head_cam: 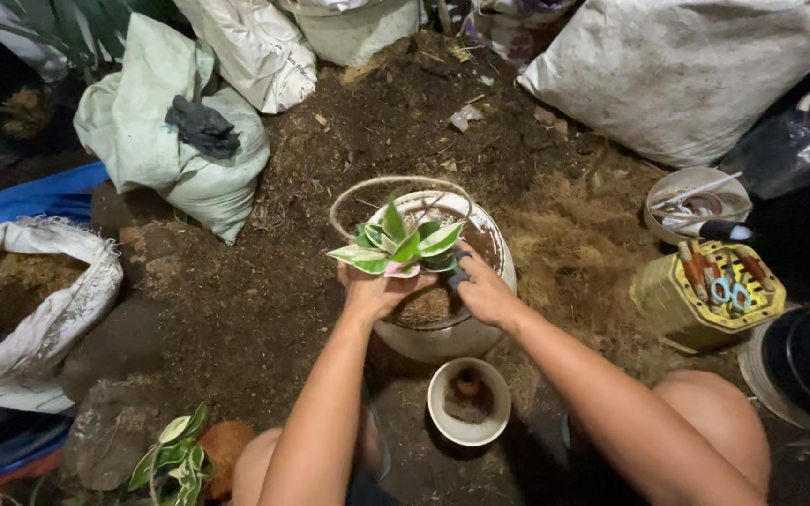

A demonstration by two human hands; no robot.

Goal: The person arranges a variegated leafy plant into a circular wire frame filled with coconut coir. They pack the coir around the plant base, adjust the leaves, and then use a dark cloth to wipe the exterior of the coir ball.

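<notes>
Left hand (374,292) grips the base of a small variegated plant (403,245), fingers closed round the stem just under the leaves. The plant sits upright over the middle of a large round pot (494,245), centre of the scene, on the soil-covered ground (236,300).

Right hand (485,292) is on the near-right side of the pot's opening, fingers curled on a small dark object (458,272) pressed toward the plant; can't tell what the object is. The two hands are just beside each other, both over the potting mix (428,305) inside the pot. A thin wire hoop (396,183) arcs over the far-left rim.

Near side, just below the large pot: a small white pot (468,401), some soil in it, between the person's knees.

Right: yellow basket (705,295) holding blue-handled scissors (729,292) and orange-handled tools. Beyond it a shallow white dish (696,201) with white sticks in it.

Far and left: several filled white sacks (175,141), one with a dark glove (202,126) lying on top. Near left, an open sack (35,309) of brown fibre. Large grey-white sack (682,70) far right. Another variegated cutting (172,454) lies at the near-left edge.
</notes>
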